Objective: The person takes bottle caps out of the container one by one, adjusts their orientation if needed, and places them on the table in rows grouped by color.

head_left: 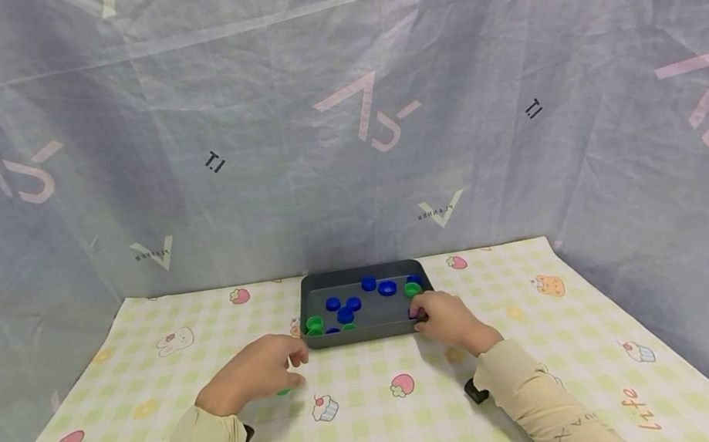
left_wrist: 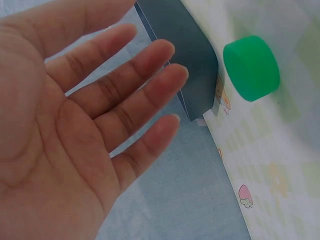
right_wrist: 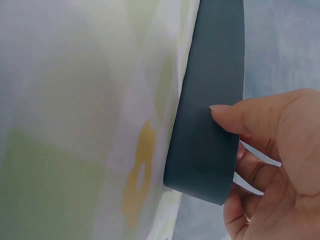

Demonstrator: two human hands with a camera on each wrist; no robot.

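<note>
A dark grey tray point(head_left: 373, 333) stands at the far middle of the table, with several blue bottle caps point(head_left: 388, 288) and green bottle caps point(head_left: 412, 289) in it. My right hand point(head_left: 449, 321) grips its near wall by the right corner. The thumb point(right_wrist: 227, 117) lies on the outer face, and the other fingers go over the rim, close to a partly hidden blue cap. Beside the tray's left front corner, my left hand point(head_left: 256, 372) hovers with relaxed, spread fingers and nothing in them. Below it a green cap point(left_wrist: 251, 68) sits on the tablecloth, mostly hidden in the head view.
A checked tablecloth point(head_left: 376, 436) with printed strawberries and cupcakes covers the table. Right behind the tray hangs a grey curtain point(head_left: 292, 184), which also closes off both sides. Dark wrist devices point(head_left: 476, 391) show under the sleeves.
</note>
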